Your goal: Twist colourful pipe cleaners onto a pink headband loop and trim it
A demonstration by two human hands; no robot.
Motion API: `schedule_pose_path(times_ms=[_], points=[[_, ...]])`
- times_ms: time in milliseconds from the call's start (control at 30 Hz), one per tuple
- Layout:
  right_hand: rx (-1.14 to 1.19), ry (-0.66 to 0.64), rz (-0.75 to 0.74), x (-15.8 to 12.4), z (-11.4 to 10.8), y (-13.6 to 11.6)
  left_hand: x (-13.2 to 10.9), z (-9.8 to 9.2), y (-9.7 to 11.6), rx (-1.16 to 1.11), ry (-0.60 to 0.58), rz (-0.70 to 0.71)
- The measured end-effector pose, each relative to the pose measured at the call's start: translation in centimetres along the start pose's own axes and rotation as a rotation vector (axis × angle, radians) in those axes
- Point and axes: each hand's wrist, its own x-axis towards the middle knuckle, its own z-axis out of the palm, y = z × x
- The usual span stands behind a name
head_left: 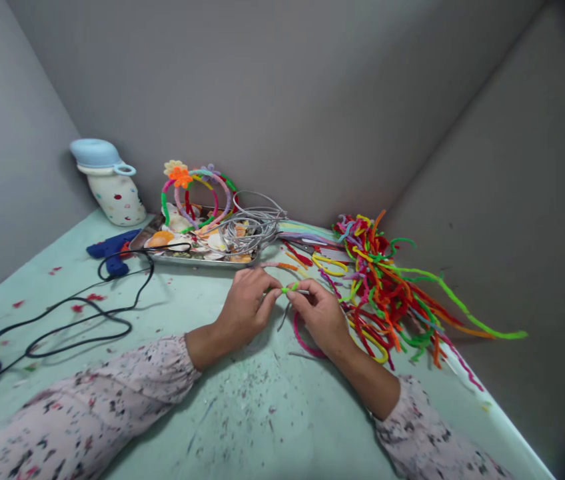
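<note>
My left hand and my right hand meet above the middle of the table, thumbs and fingertips pinched together. Between them runs a short bright-green pipe cleaner, gripped by both hands. A thin grey wire hangs down just below the fingertips; whether it joins the green piece I cannot tell. Partly behind my right hand lies a pink pipe-cleaner-covered curve. An orange-and-pink wrapped strip rests just beyond my fingers.
A large tangle of coloured pipe cleaners spreads on the right. At the back, a metal tray carries flower-trimmed hoops and coiled grey wire. Leftward are a blue glue gun, its black cord and a lidded bottle.
</note>
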Motion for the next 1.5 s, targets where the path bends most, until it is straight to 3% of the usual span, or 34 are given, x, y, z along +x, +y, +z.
schedule_pose_path(times_ms=[167, 633, 1033, 1500], points=[[-0.05, 0.038, -0.051, -0.07, -0.03, -0.06, -0.01, 0.07, -0.03, 0.002, -0.007, -0.014], [0.029, -0.064, 0.028, 0.03, -0.49, 0.66, -0.08, 0.09, -0.02, 0.029, -0.017, 0.034], [-0.03, -0.007, -0.02, -0.17, -0.15, 0.61, -0.01, 0.13, -0.02, 0.03, -0.01, 0.028], [0.043, -0.064, 0.04, -0.04, -0.27, 0.77, -0.08, 0.29, -0.04, 0.057, -0.026, 0.078]])
